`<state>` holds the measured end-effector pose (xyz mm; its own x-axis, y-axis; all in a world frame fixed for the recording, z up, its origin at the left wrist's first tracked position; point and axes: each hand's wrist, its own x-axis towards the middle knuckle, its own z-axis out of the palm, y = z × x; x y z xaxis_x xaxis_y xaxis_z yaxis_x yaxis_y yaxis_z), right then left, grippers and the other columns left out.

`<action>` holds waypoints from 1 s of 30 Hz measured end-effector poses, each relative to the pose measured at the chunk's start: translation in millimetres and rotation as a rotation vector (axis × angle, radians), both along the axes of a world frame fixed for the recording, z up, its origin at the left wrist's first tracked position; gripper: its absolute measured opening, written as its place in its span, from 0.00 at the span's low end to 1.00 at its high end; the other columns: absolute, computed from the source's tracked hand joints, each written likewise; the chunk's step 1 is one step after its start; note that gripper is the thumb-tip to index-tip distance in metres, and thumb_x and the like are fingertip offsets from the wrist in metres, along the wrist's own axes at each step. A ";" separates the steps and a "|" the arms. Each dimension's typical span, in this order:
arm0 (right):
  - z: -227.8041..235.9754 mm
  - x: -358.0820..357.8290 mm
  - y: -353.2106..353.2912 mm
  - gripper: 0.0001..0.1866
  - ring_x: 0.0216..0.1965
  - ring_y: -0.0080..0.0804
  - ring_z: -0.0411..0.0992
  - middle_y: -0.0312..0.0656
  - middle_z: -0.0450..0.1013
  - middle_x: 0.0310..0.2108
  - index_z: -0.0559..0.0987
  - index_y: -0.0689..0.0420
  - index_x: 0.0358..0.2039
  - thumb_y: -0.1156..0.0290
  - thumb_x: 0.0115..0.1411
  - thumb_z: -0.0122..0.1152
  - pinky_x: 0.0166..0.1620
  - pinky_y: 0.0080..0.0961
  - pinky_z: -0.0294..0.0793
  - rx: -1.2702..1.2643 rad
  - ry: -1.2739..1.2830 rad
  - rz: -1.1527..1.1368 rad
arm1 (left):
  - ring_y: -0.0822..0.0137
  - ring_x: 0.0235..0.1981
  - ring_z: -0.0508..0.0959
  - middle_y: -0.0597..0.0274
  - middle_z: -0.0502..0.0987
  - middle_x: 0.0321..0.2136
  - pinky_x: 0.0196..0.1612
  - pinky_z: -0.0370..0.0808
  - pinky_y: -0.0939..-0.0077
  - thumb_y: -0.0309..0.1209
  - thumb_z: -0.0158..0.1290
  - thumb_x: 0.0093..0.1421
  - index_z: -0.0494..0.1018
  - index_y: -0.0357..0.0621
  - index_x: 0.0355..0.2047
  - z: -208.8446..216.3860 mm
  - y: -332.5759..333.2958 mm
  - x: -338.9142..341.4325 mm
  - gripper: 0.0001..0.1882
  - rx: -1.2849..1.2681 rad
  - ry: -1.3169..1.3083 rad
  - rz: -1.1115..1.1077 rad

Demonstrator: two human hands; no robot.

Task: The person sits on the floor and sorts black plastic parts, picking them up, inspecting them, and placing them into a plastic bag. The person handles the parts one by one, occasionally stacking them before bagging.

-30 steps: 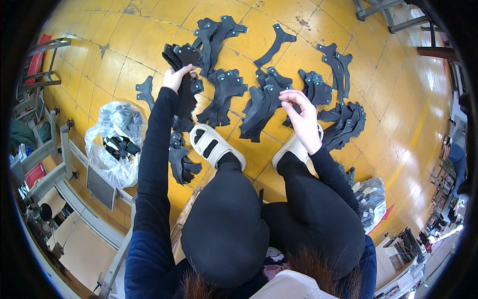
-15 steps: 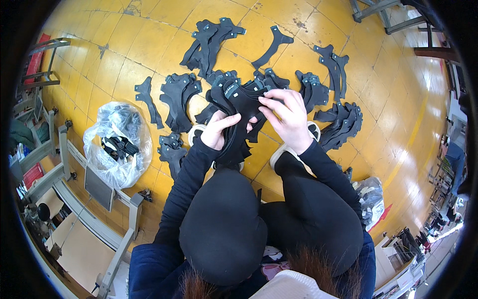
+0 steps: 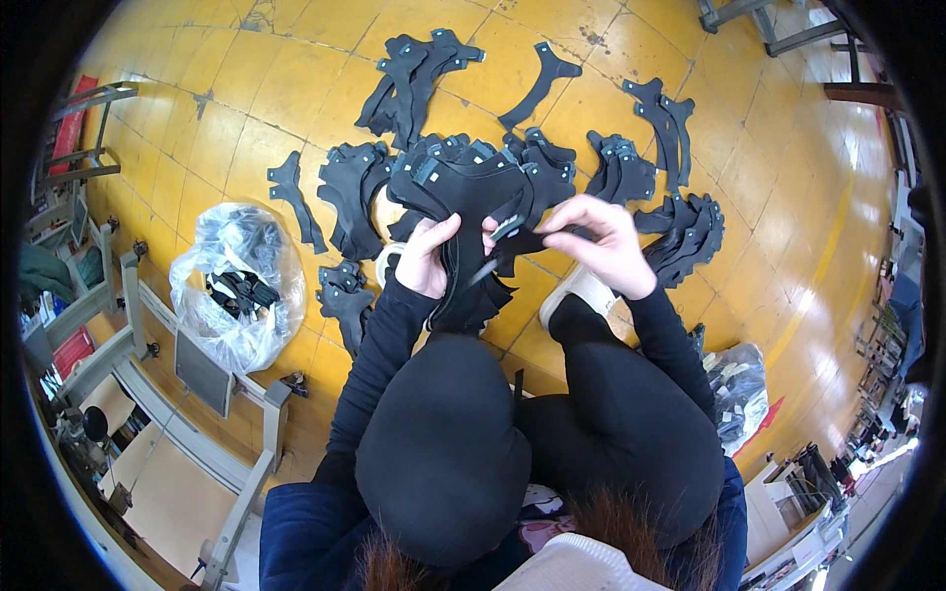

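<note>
My left hand (image 3: 426, 258) is closed round a stack of black cut fabric pieces (image 3: 473, 185) above my knees, with its thumb on top. Small pale stickers show on the upper ends. Just right of the stack, my right hand (image 3: 609, 244) pinches one black fabric piece (image 3: 522, 242), its sticker end turned toward the stack and partly blurred. Around the stack, similar pieces lie on the floor in overlapping piles: a left pile (image 3: 353, 202), a far pile (image 3: 409, 89), a right pile (image 3: 621, 167) and a near-right pile (image 3: 692, 241).
Single pieces lie at the far middle (image 3: 542, 84) and left (image 3: 289, 195) of the yellow tiled floor (image 3: 296, 89). A clear plastic bag (image 3: 236, 340) with dark pieces stands left, beside a grey metal frame (image 3: 271, 428). Another plastic bag (image 3: 737, 394) lies right.
My right hand has moved right and slightly nearer, from the stack's upper edge, with one piece now in its fingers. The stack's upper ends look more spread.
</note>
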<state>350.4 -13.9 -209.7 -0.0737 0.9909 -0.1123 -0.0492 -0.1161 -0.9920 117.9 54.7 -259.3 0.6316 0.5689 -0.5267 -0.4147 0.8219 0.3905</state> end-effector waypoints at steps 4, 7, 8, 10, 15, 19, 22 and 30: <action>-12.0 30.7 -5.6 0.07 0.33 0.20 0.72 0.35 0.73 0.32 0.75 0.62 0.35 0.83 0.54 0.58 0.39 0.17 0.72 -0.141 0.082 -0.276 | 0.60 0.38 0.76 0.43 0.72 0.42 0.42 0.74 0.66 0.32 0.47 0.61 0.60 0.29 0.52 -1.4 1.0 -0.3 0.23 0.022 -0.088 -0.059; -21.0 65.7 -9.8 0.07 0.31 0.18 0.71 0.34 0.73 0.33 0.75 0.62 0.37 0.81 0.56 0.57 0.36 0.16 0.71 -0.137 -0.021 -0.576 | 0.59 0.36 0.77 0.43 0.73 0.41 0.42 0.74 0.65 0.33 0.46 0.61 0.60 0.29 0.52 0.0 -1.3 1.1 0.23 0.054 -0.018 -0.087; -20.7 77.4 -11.6 0.08 0.31 0.18 0.71 0.34 0.73 0.32 0.75 0.62 0.38 0.80 0.57 0.57 0.37 0.15 0.71 -0.119 -0.082 -0.648 | 0.58 0.35 0.77 0.43 0.74 0.40 0.41 0.75 0.65 0.34 0.45 0.62 0.61 0.28 0.52 3.1 -3.2 3.5 0.23 0.058 -0.010 -0.079; -17.9 100.7 -16.7 0.10 0.31 0.18 0.70 0.34 0.72 0.31 0.75 0.63 0.41 0.79 0.58 0.57 0.38 0.14 0.69 -0.101 -0.197 -0.750 | 0.58 0.35 0.77 0.44 0.74 0.40 0.40 0.75 0.67 0.36 0.45 0.62 0.63 0.28 0.51 2.5 -5.2 3.5 0.23 -0.004 -0.064 -0.063; -8.9 143.0 -38.5 0.12 0.32 0.17 0.67 0.33 0.71 0.31 0.75 0.62 0.43 0.77 0.58 0.57 0.38 0.14 0.67 -0.050 -0.291 -0.877 | 0.58 0.34 0.77 0.47 0.75 0.37 0.39 0.75 0.68 0.35 0.44 0.63 0.64 0.29 0.49 -5.4 -11.3 -2.2 0.20 0.003 0.036 -0.103; 16.8 137.0 -52.2 0.12 0.33 0.18 0.69 0.35 0.73 0.33 0.75 0.63 0.42 0.80 0.57 0.56 0.38 0.16 0.68 -0.111 -0.050 -0.723 | 0.64 0.33 0.79 0.48 0.77 0.36 0.40 0.76 0.73 0.34 0.48 0.62 0.67 0.28 0.46 -1.5 -12.9 8.0 0.19 0.031 0.058 -0.136; 37.8 114.1 -49.6 0.11 0.33 0.21 0.71 0.37 0.73 0.33 0.76 0.63 0.36 0.80 0.50 0.61 0.36 0.17 0.70 -0.156 0.077 -0.394 | 0.64 0.36 0.78 0.49 0.76 0.39 0.41 0.75 0.73 0.32 0.48 0.62 0.66 0.29 0.47 -5.5 -10.7 13.9 0.19 0.064 0.049 -0.161; 38.2 9.2 13.6 0.08 0.33 0.21 0.71 0.37 0.73 0.34 0.77 0.61 0.33 0.78 0.50 0.63 0.34 0.16 0.69 0.039 -0.463 -0.108 | 0.59 0.44 0.76 0.46 0.74 0.43 0.51 0.70 0.68 0.31 0.44 0.63 0.66 0.26 0.48 11.8 -6.2 35.6 0.19 0.092 0.042 -0.211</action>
